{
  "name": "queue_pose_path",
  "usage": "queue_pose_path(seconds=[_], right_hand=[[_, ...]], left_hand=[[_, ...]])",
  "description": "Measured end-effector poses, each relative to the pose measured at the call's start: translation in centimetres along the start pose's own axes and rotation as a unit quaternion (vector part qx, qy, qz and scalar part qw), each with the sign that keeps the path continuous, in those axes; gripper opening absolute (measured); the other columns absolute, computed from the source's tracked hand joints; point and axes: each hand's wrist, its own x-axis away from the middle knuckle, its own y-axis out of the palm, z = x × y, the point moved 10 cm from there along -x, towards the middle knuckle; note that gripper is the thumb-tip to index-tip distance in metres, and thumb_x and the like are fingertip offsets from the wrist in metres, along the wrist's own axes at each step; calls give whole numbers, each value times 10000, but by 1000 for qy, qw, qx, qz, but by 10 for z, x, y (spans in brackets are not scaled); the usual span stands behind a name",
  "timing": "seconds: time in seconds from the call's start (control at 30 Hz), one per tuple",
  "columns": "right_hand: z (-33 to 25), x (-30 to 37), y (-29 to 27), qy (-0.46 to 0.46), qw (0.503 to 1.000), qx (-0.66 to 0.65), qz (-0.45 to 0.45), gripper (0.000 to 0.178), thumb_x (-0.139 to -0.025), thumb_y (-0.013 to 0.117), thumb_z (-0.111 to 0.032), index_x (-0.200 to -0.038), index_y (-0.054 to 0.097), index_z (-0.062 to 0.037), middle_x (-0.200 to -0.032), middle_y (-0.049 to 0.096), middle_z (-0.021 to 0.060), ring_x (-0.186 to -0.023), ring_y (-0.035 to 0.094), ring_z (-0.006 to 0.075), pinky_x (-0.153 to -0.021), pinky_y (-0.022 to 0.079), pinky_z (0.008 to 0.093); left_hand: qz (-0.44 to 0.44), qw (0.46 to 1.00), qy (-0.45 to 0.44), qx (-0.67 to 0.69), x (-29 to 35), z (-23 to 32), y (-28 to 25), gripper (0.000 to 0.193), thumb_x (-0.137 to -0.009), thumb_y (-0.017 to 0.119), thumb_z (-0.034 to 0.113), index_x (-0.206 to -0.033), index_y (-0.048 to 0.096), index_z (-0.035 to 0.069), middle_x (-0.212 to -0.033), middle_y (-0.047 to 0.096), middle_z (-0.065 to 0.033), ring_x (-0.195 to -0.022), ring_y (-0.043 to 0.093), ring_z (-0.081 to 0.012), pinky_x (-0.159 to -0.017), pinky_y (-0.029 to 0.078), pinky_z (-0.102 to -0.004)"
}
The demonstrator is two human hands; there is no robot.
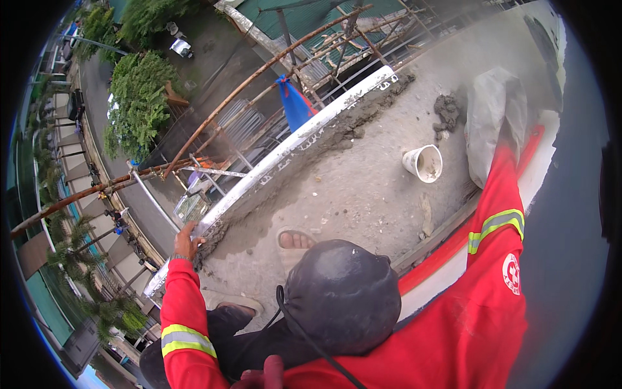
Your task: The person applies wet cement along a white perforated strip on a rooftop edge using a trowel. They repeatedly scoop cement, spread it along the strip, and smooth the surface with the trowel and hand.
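Note:
My left hand (186, 244) rests at the white rim (259, 174) of the ledge, its thumb and fingers apart. Wet grey mortar (236, 217) lies along the inner side of that rim, close to the thumb. On the right, my right arm reaches to a crumpled, whitish plastic bag (487, 110). The bag covers most of my right hand, so its fingers are hidden. Left of the bag, a white bucket (424, 163) lies tipped on its side, mouth turned toward me, with grey residue inside. A lump of mortar (447, 111) sits beyond it.
Bamboo and metal scaffolding (272, 84) stands outside the rim, with a blue cloth (297, 107) hanging there. A street and trees (144, 107) lie far below. A red strip (434, 259) borders the right side. A rounded dark shiny thing (343, 295) with a black cord is near my body.

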Motion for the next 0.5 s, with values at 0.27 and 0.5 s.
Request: queue_pose_path(seconds=[0.27,0.5], right_hand=[[12,-4,3,35,997,-68,-19,288,-879,530,-188,-1043,615,33,-977,627,131,-846,577,240,-741,464,328],[55,-24,10,112,943,-304,-78,269,-890,551,-176,-1025,618,47,-941,637,105,-787,588,213,-700,476,321]], left_hand=[[9,1000,-1,-21,2,-5,2,496,-643,754,81,-1096,556,118,-1037,622,-169,-964,574,-392,-799,462,-434],[11,1000,-5,-6,0,-2,1,507,-645,747,67,-1111,554,117,-1038,626,-172,-979,578,-383,-807,463,-423]])
